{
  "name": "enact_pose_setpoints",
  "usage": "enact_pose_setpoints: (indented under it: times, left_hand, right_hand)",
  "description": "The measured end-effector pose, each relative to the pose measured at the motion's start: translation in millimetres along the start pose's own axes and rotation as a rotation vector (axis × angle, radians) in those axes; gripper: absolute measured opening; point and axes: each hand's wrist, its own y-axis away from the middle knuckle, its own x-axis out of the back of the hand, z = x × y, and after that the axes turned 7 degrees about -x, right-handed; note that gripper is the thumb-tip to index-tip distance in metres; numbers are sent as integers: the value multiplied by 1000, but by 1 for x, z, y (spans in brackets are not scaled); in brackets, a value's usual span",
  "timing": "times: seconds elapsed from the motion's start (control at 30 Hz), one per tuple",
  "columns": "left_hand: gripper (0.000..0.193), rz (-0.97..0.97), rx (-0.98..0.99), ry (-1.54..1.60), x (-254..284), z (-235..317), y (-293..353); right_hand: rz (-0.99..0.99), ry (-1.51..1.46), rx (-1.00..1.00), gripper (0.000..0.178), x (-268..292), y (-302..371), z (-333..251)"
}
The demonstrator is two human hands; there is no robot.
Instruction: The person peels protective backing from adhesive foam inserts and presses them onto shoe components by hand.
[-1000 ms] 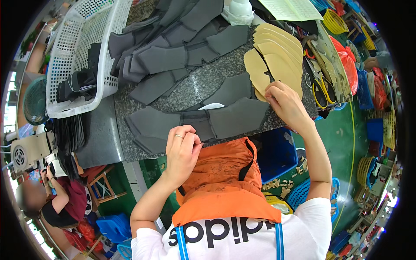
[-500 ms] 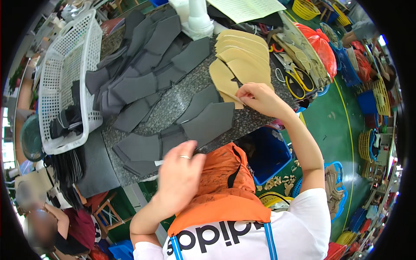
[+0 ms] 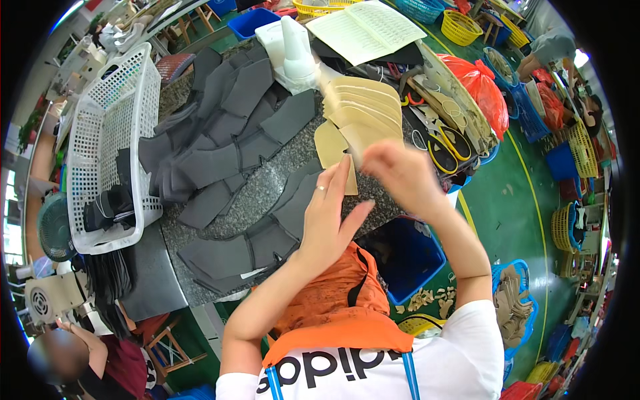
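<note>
My left hand [image 3: 329,223] lies over the table's near edge, fingers stretched out and thumb apart. Its fingertips touch a narrow tan piece [image 3: 351,181] at the near end of a tan stack. My right hand [image 3: 407,175] is just right of that piece, fingers curled together and blurred. A pale smeared streak runs up from its fingertips; what it is I cannot make out. Beyond both hands, curved tan sheets [image 3: 367,100] lie fanned in overlapping layers. Dark grey shaped pieces [image 3: 217,260], stitched or joined in panels, lie left of my left hand.
More dark grey pieces [image 3: 213,163] are heaped on the speckled table [image 3: 270,183]. A white perforated basket [image 3: 148,127] stands left. Yellow-handled scissors [image 3: 443,150] lie right. A white bottle [image 3: 298,57] and open notebook [image 3: 367,30] are behind. A blue bin [image 3: 417,267] sits below the table edge.
My left hand has moved up and right from the grey pieces to the tan piece. My right hand has shifted slightly right and nearer. The whole view has shifted a little.
</note>
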Motion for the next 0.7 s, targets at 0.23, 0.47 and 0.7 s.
enact_pose_setpoints:
  times: [0.23, 0.47, 0.7]
  left_hand:
    - [35, -67, 238, 71, 57, 31, 22]
    - [28, 306, 438, 1394, 91, 25, 53]
    - [26, -212, 108, -84, 115, 40, 96]
  right_hand:
    - [-275, 11, 490, 15, -20, 14, -39]
    - [-745, -1210, -110, 9, -29, 25, -27]
    - [-1155, -92, 66, 28, -52, 37, -42]
